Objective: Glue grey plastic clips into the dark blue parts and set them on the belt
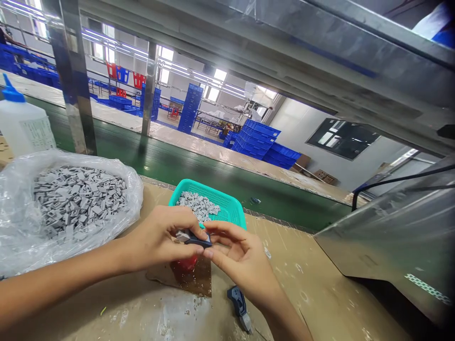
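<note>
Two hands (177, 237) (241, 255) pinch a dark part (199, 240) before the green basket (231, 210)

The dark part (199, 240) near the frame's centre is partly hidden by the left hand (170, 235). Below it, the red thing (187, 263) is mostly covered by that hand. The white bottle (24, 124) is cut off at the left edge, its label too small to read. Both forearms run out of frame. The dark bit on the green belt (199, 163), right of centre, is too small to tell.
</note>
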Motion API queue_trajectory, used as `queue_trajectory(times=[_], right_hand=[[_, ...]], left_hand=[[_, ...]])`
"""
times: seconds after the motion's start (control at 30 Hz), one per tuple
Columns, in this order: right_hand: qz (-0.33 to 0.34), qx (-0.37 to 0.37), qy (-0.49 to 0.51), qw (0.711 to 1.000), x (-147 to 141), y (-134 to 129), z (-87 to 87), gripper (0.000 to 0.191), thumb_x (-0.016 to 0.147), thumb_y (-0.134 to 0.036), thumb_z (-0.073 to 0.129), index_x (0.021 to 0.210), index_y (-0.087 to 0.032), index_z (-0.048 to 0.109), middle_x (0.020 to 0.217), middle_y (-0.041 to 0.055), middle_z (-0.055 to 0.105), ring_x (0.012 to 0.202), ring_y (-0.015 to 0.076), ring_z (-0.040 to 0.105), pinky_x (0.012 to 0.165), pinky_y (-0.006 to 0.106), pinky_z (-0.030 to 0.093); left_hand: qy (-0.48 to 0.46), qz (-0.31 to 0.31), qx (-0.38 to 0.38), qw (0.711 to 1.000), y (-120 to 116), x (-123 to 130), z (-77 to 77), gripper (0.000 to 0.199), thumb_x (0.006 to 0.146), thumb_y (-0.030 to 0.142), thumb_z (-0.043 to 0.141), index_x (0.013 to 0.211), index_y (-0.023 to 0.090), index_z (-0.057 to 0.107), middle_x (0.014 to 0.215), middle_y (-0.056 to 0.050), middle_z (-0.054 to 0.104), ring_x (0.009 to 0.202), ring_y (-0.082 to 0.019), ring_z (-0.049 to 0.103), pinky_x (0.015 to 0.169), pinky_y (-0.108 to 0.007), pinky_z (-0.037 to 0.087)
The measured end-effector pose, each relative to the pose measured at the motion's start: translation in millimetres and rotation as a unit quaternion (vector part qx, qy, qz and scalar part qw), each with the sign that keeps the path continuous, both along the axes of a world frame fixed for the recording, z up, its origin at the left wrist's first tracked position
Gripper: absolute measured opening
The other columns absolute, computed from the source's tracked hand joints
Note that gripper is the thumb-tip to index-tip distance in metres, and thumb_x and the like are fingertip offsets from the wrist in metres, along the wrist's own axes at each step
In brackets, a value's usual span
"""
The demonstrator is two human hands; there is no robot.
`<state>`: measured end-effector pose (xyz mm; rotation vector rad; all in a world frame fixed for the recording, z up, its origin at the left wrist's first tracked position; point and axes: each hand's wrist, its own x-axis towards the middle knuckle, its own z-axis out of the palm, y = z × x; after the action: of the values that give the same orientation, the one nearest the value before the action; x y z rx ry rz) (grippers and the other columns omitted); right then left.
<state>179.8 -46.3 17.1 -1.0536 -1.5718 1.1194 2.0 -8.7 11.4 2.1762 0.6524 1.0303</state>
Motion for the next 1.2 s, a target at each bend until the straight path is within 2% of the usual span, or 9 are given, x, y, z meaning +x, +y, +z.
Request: queue_trajectory(times=[0.1, 0.23, 0.3, 0.37, 0.53, 0.73, 0.83, 1.0, 1.2], right_hand=[[-0.044, 0.109, -0.047, 0.992, -4, -4, -3.7, 0.023, 0.070, -0.012, 0.062, 0.091, -0.021, 0.059, 0.087, 0.0016, 0.060, 0.075, 0.0150, 0.058, 0.069, 0.026, 0.052], [-0.118, 0.323, -0.196, 0.918, -7, -10, -3.6, 0.025, 0.076, -0.007, 0.056, 0.095, -0.023, 0.053, 0.086, 0.0002, 0.058, 0.073, 0.0137, 0.056, 0.069, 0.025, 0.048], [-0.136, 0.397, -0.247, 0.873, -9, -10, -3.7, 0.028, 0.077, -0.004, 0.055, 0.097, -0.023, 0.050, 0.085, -0.0001, 0.058, 0.072, 0.0131, 0.055, 0.069, 0.024, 0.047], [-0.143, 0.435, -0.271, 0.847, -13, -9, -4.0, 0.028, 0.078, -0.004, 0.054, 0.097, -0.023, 0.048, 0.084, -0.0002, 0.057, 0.073, 0.0131, 0.055, 0.069, 0.023, 0.046], [-0.153, 0.417, -0.280, 0.851, -14, -2, 5.8, 0.036, 0.077, -0.014, 0.058, 0.109, -0.025, 0.043, 0.092, 0.0018, 0.057, 0.080, 0.0173, 0.054, 0.071, 0.028, 0.045], [-0.094, 0.205, -0.373, 0.900, 34, -8, 14.9, 0.021, 0.079, -0.019, 0.053, 0.100, -0.020, 0.054, 0.082, 0.0023, 0.057, 0.066, 0.0152, 0.052, 0.059, 0.026, 0.043], [-0.030, 0.086, -0.460, 0.883, 58, -26, -6.1, 0.016, 0.075, -0.017, 0.056, 0.091, -0.019, 0.060, 0.078, 0.0024, 0.057, 0.065, 0.0161, 0.052, 0.057, 0.025, 0.042], [-0.033, 0.035, -0.484, 0.874, 63, -53, -33.4, 0.024, 0.067, -0.001, 0.051, 0.082, -0.019, 0.059, 0.081, 0.0024, 0.054, 0.076, 0.0175, 0.052, 0.065, 0.025, 0.042], [-0.079, 0.110, -0.425, 0.895, 49, -33, 1.7, 0.047, 0.068, -0.001, 0.045, 0.110, -0.022, 0.045, 0.092, 0.0025, 0.054, 0.081, 0.0177, 0.051, 0.072, 0.028, 0.042]], left_hand=[[-0.087, -0.027, -0.167, 0.982, 0, 4, -4.6, 0.018, 0.067, 0.019, 0.065, 0.085, 0.021, 0.063, 0.080, 0.000, 0.062, 0.074, -0.014, 0.057, 0.065, -0.021, 0.043], [-0.298, -0.101, -0.487, 0.815, -6, 18, -12.6, 0.032, 0.070, 0.023, 0.065, 0.099, 0.020, 0.054, 0.093, -0.002, 0.061, 0.085, -0.013, 0.057, 0.078, -0.023, 0.045], [-0.343, -0.140, -0.554, 0.745, -12, 25, -14.2, 0.019, 0.076, 0.025, 0.059, 0.091, 0.015, 0.056, 0.092, -0.005, 0.061, 0.089, -0.014, 0.056, 0.083, -0.024, 0.043], [-0.365, -0.152, -0.570, 0.721, -17, 30, -12.4, 0.012, 0.080, 0.023, 0.053, 0.086, 0.013, 0.057, 0.090, -0.007, 0.061, 0.088, -0.013, 0.056, 0.083, -0.024, 0.044], [-0.360, -0.102, -0.522, 0.767, -11, 31, 6.8, 0.017, 0.086, 0.019, 0.040, 0.086, 0.013, 0.056, 0.086, -0.006, 0.058, 0.073, -0.010, 0.054, 0.069, -0.019, 0.045], [-0.181, 0.176, -0.240, 0.937, 80, 5, 22.0, 0.029, 0.088, 0.022, 0.023, 0.086, 0.012, 0.050, 0.080, -0.007, 0.058, 0.053, -0.007, 0.044, 0.055, -0.020, 0.039], [-0.087, 0.248, -0.173, 0.949, 132, -9, 13.2, 0.027, 0.086, 0.023, 0.028, 0.077, 0.013, 0.051, 0.074, -0.006, 0.059, 0.057, -0.012, 0.047, 0.058, -0.023, 0.037], [0.065, 0.288, -0.134, 0.946, 182, -20, -8.0, 0.020, 0.076, 0.020, 0.053, 0.058, 0.014, 0.050, 0.066, -0.003, 0.058, 0.080, -0.019, 0.053, 0.075, -0.028, 0.036], [0.141, 0.279, -0.121, 0.942, 164, -8, 7.0, 0.015, 0.073, 0.027, 0.059, 0.073, 0.012, 0.059, 0.083, -0.011, 0.062, 0.094, -0.026, 0.054, 0.076, -0.030, 0.039]])
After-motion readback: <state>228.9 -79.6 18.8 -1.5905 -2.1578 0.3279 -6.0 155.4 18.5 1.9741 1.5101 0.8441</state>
